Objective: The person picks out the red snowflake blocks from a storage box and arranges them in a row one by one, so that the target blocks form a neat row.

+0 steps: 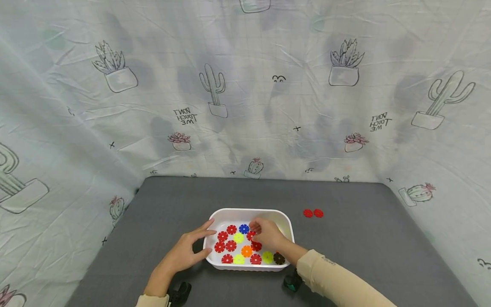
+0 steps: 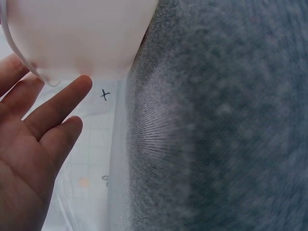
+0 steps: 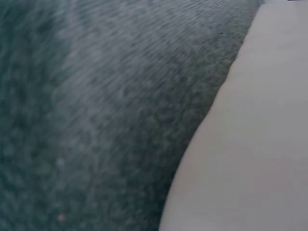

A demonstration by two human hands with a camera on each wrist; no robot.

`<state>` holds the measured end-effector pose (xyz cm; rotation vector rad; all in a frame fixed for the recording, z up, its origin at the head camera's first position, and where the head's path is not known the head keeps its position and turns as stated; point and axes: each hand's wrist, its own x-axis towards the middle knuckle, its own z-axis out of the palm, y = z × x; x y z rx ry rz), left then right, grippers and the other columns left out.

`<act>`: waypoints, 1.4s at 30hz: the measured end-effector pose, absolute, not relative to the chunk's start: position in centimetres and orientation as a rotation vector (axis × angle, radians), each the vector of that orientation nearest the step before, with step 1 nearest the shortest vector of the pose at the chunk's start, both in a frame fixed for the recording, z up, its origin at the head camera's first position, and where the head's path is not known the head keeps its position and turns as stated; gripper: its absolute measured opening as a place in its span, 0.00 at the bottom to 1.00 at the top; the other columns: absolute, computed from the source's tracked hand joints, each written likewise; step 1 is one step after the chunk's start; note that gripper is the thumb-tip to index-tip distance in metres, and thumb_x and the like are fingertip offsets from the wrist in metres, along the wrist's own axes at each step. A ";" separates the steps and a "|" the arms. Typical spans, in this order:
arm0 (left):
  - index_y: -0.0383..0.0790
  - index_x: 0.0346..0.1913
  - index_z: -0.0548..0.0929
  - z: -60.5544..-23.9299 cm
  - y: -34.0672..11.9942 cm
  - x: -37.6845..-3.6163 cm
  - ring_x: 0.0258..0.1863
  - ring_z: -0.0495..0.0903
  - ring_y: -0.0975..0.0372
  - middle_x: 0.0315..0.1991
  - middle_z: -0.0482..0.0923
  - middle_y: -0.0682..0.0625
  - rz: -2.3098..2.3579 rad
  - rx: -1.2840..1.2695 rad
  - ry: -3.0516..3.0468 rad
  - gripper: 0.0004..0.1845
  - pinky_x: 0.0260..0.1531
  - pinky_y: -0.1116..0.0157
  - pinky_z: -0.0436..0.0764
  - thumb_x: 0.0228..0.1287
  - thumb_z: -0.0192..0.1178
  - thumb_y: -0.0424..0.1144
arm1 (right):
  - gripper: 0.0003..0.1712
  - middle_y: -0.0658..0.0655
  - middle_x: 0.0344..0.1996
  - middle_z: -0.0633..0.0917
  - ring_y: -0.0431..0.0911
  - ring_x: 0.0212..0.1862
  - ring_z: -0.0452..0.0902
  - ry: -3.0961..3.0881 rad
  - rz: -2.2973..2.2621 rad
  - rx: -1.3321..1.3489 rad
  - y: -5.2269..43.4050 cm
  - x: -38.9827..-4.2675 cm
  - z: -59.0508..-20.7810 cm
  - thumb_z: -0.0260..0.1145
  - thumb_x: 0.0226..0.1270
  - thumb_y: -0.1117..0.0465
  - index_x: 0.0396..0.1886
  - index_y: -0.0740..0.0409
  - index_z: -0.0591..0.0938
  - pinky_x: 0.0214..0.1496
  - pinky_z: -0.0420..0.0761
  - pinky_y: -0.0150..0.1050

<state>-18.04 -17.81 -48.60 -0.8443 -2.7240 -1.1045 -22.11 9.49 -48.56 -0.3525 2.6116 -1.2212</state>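
A white tray on the table holds several notched, flower-shaped plastic discs. Most are red, like the red disc; among the others are a blue disc, an orange disc, yellow ones and a dark brown disc. Inside the tray, the right hand has its fingers curled and pinches a red disc between fingers and thumb; part of that disc is hidden. The left hand spreads its fingers at the tray's left side, fingertips right at the rim. The right wrist view shows only tray wall and cloth.
Two red discs lie side by side on the grey table, right of the tray. Behind and on both sides hangs a pale curtain with cactus drawings.
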 end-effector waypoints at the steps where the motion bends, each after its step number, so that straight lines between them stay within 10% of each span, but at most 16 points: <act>1: 0.47 0.53 0.77 -48.6 -17.8 -18.1 0.60 0.67 0.57 0.65 0.62 0.52 -1.104 -0.843 -2.724 0.23 0.52 0.51 0.72 0.51 0.63 0.41 | 0.16 0.53 0.36 0.80 0.45 0.39 0.74 2.624 -1.203 -0.358 9.4 -22.2 -48.6 0.67 0.50 0.68 0.41 0.59 0.77 0.48 0.77 0.42; 42: 0.47 0.54 0.77 -48.7 -17.8 -17.9 0.60 0.67 0.57 0.65 0.62 0.53 -1.094 -0.824 -2.746 0.23 0.52 0.50 0.71 0.51 0.63 0.42 | 0.11 0.48 0.29 0.74 0.41 0.33 0.68 2.740 -1.032 -0.404 8.9 -22.1 -48.8 0.70 0.47 0.66 0.30 0.51 0.78 0.41 0.78 0.33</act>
